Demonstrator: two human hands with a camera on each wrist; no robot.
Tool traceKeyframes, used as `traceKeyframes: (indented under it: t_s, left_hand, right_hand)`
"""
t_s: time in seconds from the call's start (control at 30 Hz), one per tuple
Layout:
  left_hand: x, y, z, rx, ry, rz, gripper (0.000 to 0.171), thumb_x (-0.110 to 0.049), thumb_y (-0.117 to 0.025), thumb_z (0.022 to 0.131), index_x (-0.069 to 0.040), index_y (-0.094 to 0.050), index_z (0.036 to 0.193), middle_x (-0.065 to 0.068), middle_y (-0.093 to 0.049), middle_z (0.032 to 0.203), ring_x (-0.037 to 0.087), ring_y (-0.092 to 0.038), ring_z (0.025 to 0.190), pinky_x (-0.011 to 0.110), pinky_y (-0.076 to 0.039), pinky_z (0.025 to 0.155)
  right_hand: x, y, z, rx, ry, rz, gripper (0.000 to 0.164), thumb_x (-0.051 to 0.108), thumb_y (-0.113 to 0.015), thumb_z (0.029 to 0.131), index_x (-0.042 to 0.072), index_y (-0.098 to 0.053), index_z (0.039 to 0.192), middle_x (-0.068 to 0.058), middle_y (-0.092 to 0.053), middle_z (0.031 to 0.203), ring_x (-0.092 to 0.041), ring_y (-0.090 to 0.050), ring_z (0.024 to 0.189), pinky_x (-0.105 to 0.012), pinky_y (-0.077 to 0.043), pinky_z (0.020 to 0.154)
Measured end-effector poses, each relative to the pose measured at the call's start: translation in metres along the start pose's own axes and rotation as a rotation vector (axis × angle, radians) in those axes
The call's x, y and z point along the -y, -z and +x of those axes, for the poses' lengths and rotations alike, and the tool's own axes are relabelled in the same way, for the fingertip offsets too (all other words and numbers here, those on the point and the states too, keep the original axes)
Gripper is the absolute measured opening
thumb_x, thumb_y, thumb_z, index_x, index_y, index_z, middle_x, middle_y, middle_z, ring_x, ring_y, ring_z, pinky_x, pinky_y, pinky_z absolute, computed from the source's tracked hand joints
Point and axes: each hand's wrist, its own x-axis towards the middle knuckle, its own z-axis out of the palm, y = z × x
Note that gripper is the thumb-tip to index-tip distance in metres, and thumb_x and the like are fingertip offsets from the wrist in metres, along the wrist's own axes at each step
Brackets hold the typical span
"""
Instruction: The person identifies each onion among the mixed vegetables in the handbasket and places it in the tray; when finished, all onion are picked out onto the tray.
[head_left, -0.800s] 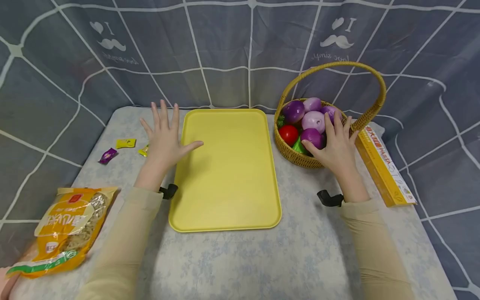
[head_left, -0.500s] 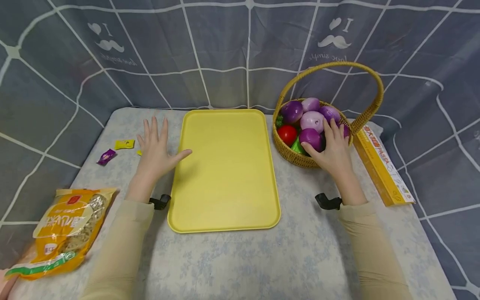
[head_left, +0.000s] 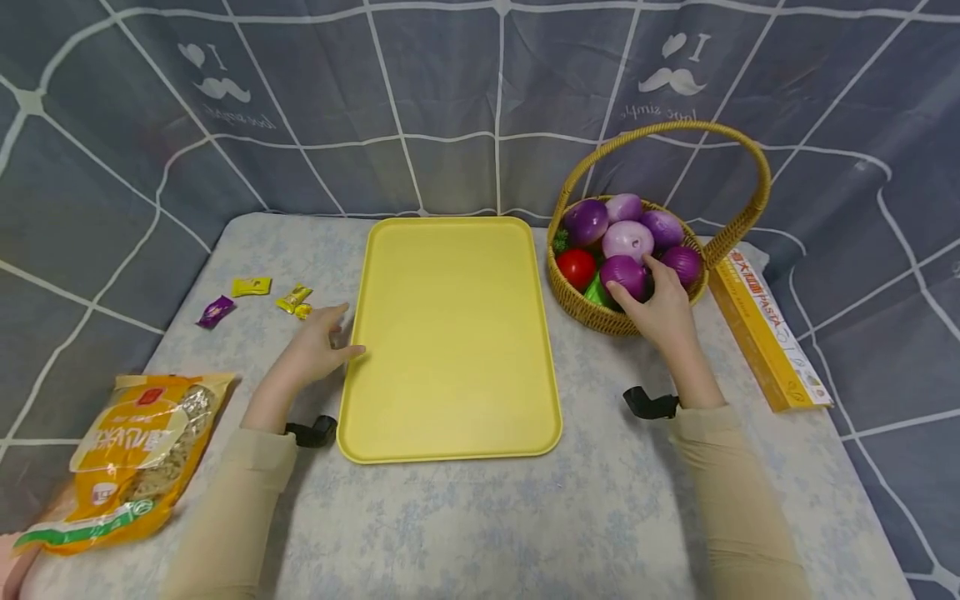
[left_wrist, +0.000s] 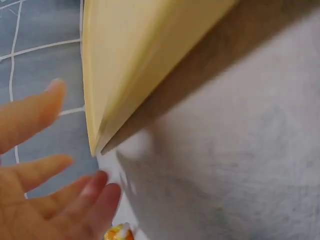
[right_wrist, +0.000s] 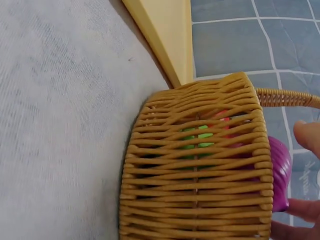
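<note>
My left hand (head_left: 315,346) hovers at the left edge of a yellow tray (head_left: 457,333), holding nothing. Its fingers are loosely bent and apart in the left wrist view. Two yellow wrapped candies (head_left: 293,298) lie just beyond it. On the right, my right hand (head_left: 667,312) reaches over the near rim of a wicker basket (head_left: 600,321). Thumb and fingers stand spread on either side of a purple onion (head_left: 624,275). In the right wrist view the fingertips are right at the onion (right_wrist: 281,172), while the thumb shows a gap from it.
More onions (head_left: 628,240), a tomato (head_left: 577,270) and something green fill the basket beneath its tall handle. A pasta box (head_left: 772,333) lies to its right. Leftward are a purple candy (head_left: 216,312), a yellow candy (head_left: 251,287) and an orange noodle bag (head_left: 135,458), with another hand beside it.
My left hand has come back and down from over the tray's left side, its fingers bending. My right hand's fingers have drawn in around the purple onion, uncovering another onion.
</note>
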Motion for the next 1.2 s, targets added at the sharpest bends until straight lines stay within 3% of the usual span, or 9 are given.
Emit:
traceKeyframes:
  t_s: [0.2, 0.37, 0.73, 0.87, 1.0, 1.1, 1.2]
  left_hand:
    - [0.006, -0.005, 0.001, 0.1, 0.006, -0.073, 0.074, -0.009, -0.062, 0.096, 0.007, -0.019, 0.154, 0.032, -0.046, 0.14, 0.041, -0.055, 0.116, 0.045, -0.05, 0.087]
    - [0.01, -0.006, 0.004, 0.096, 0.024, -0.098, 0.072, -0.007, -0.062, 0.096, 0.004, -0.022, 0.155, 0.03, -0.046, 0.14, 0.036, -0.056, 0.11, 0.036, -0.048, 0.079]
    - [0.02, -0.005, 0.004, 0.086, -0.008, -0.133, 0.07, -0.004, -0.062, 0.094, 0.006, -0.025, 0.153, 0.026, -0.047, 0.134, 0.029, -0.054, 0.099, 0.037, -0.046, 0.08]
    - [0.021, -0.004, 0.001, 0.085, -0.017, -0.139, 0.07, -0.003, -0.062, 0.094, 0.006, -0.025, 0.153, 0.026, -0.047, 0.133, 0.028, -0.054, 0.098, 0.036, -0.045, 0.08]
    - [0.021, -0.008, 0.0, 0.083, -0.013, -0.159, 0.069, -0.003, -0.061, 0.095, 0.006, -0.025, 0.153, 0.026, -0.046, 0.133, 0.028, -0.053, 0.097, 0.033, -0.047, 0.077]
    - [0.019, -0.013, 0.001, 0.089, -0.024, -0.193, 0.069, 0.001, -0.06, 0.094, 0.007, -0.025, 0.153, 0.026, -0.045, 0.132, 0.027, -0.053, 0.096, 0.03, -0.048, 0.074]
    - [0.016, -0.016, 0.001, 0.092, -0.038, -0.194, 0.068, 0.002, -0.06, 0.094, 0.007, -0.026, 0.153, 0.026, -0.045, 0.131, 0.026, -0.052, 0.095, 0.03, -0.047, 0.074]
  right_hand:
    - [0.002, -0.004, 0.004, 0.023, -0.055, 0.025, 0.091, 0.058, -0.06, 0.09, 0.006, -0.024, 0.156, -0.026, -0.032, 0.155, -0.045, -0.034, 0.139, -0.063, -0.029, 0.113]
    - [0.002, -0.004, 0.005, 0.027, -0.071, 0.032, 0.088, 0.054, -0.06, 0.092, 0.005, -0.026, 0.155, -0.027, -0.034, 0.153, -0.046, -0.035, 0.139, -0.063, -0.03, 0.113]
    - [0.008, -0.003, 0.005, -0.01, -0.059, 0.069, 0.081, 0.049, -0.065, 0.09, 0.009, -0.033, 0.153, -0.024, -0.038, 0.151, -0.044, -0.038, 0.136, -0.062, -0.033, 0.112]
    - [0.022, -0.004, 0.0, -0.043, -0.005, 0.091, 0.078, 0.046, -0.068, 0.089, 0.01, -0.037, 0.151, -0.023, -0.041, 0.15, -0.043, -0.041, 0.135, -0.062, -0.034, 0.111]
    - [0.044, -0.011, -0.001, -0.086, 0.113, 0.15, 0.073, 0.039, -0.074, 0.087, 0.006, -0.045, 0.146, -0.02, -0.047, 0.146, -0.038, -0.046, 0.131, -0.056, -0.041, 0.107]
    - [0.065, -0.023, 0.001, -0.1, 0.214, 0.191, 0.069, 0.034, -0.077, 0.085, 0.005, -0.05, 0.141, -0.019, -0.053, 0.14, -0.035, -0.051, 0.125, -0.052, -0.046, 0.104]
    - [0.089, -0.043, 0.007, -0.057, 0.278, 0.222, 0.067, 0.031, -0.078, 0.084, 0.004, -0.052, 0.14, -0.019, -0.055, 0.137, -0.034, -0.055, 0.119, -0.049, -0.05, 0.099]
